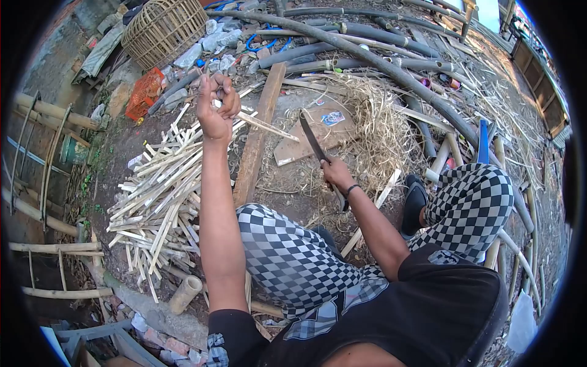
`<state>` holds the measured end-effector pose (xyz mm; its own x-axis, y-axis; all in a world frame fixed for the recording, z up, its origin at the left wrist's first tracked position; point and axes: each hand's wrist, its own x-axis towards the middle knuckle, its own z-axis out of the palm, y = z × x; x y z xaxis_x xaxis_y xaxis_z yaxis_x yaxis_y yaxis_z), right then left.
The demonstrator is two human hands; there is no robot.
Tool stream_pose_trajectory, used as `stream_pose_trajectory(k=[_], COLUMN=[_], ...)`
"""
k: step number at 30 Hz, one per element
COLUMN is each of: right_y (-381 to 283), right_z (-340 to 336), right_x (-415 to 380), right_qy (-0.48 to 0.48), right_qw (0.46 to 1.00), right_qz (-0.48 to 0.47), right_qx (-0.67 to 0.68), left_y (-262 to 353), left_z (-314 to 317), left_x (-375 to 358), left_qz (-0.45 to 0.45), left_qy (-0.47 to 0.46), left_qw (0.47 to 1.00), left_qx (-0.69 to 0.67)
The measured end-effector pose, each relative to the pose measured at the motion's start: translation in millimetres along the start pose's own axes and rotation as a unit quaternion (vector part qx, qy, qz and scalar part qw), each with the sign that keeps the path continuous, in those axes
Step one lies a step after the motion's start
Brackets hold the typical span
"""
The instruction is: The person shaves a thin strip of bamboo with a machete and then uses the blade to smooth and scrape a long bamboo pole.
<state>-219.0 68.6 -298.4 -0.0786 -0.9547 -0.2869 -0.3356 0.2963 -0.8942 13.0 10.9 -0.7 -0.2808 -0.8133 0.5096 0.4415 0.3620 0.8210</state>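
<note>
My left hand (pixel 218 107) is raised at the upper left of centre with its fingers curled. From its far side a split bamboo strip (pixel 269 127) points right and slightly down; the hand is closed on it, though part of the grip is hidden. My right hand (pixel 336 173) is wrapped round a long dark-bladed machete (pixel 313 137), whose tip points up and away from me. Behind the blade lies a flat brown board (pixel 293 150). To the left of my left forearm is a loose heap of pale bamboo strips (pixel 165 202).
A wooden plank (pixel 260 134) runs away from my leg, between the heap and the board. Curly bamboo shavings (pixel 385 128) are piled on the right. Long bamboo poles (pixel 391 70) cross the back. An orange crate (pixel 144 93) and woven basket (pixel 165 33) stand upper left.
</note>
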Motion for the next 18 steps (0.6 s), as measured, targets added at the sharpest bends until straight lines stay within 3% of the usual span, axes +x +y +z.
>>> stream_pose_trajectory(k=[3,7,9,14,18], right_y=[-90.2,-131.0,-145.8,-185.7,-188.1], right_z=[-20.8,-12.8,-11.6,-21.3,-4.4], right_x=[-50.2,-63.3,-78.1,-124.5,-123.8], right_qy=[-0.005,-0.005,0.048,0.105,0.124], right_qw=[0.993,0.971,0.966,0.943,0.957], right_qz=[-0.052,-0.166,-0.250,-0.314,-0.261], right_qx=[0.109,0.174,0.043,0.019,-0.012], left_y=[1.9,1.6,1.2,-9.5,-15.4], left_z=[2.7,11.8,16.4,31.0,33.5], left_x=[-4.4,-8.5,-10.0,-7.8,-1.6], left_qz=[0.010,-0.010,-0.014,0.018,0.044], left_qy=[-0.015,-0.013,-0.003,0.103,0.137], left_qw=[1.000,0.999,0.999,0.988,0.984], left_qx=[-0.010,0.040,0.042,0.115,0.107])
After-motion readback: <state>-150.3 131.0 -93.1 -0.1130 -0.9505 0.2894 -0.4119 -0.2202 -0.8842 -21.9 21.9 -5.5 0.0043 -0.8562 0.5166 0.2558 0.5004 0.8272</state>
